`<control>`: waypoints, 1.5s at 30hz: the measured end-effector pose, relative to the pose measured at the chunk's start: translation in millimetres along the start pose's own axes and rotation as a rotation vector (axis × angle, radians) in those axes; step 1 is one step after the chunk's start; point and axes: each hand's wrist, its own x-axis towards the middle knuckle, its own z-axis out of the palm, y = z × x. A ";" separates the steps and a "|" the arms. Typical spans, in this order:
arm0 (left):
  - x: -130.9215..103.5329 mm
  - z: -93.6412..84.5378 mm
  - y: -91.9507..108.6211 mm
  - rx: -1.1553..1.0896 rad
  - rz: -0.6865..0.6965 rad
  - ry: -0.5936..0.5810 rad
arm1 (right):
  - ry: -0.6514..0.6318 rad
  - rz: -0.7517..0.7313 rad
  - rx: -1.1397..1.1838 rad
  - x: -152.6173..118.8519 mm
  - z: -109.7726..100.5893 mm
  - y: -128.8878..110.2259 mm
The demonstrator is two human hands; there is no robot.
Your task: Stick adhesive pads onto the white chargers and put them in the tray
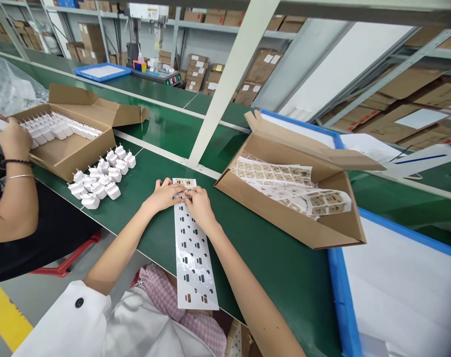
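Note:
A long white sticker sheet (194,253) with rows of small cut-outs lies on the green workbench, its near end hanging past the front edge. My left hand (165,195) is at the left side of its far part, fingers bent and closed on the sheet. From the right, my right hand (200,206) meets it, with thumb and fingers pinched at the same spot. The fingertips of both hands nearly touch. Whatever small piece may lie between them is hidden. To the left of my hands stand several white plug adapters (99,187) in a cluster.
At right, an open cardboard box (277,218) holds more sticker sheets (285,181). Blue-rimmed trays (344,297) lie beyond it. At left, a co-worker's hand (15,141) holds a white piece near a box of adapters (67,153). A slanting white post (229,84) rises behind my hands.

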 end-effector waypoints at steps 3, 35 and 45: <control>-0.6 1.2 0.7 0.004 -0.011 0.005 | -0.027 0.045 -0.021 0.8 -5.5 -6.1; -23.3 -33.4 11.9 0.194 -0.022 -0.033 | -0.123 0.191 0.497 -56.4 -113.2 -35.1; -122.9 -70.4 -50.7 0.519 -0.350 0.267 | -0.425 0.306 1.571 -216.4 -96.6 -30.6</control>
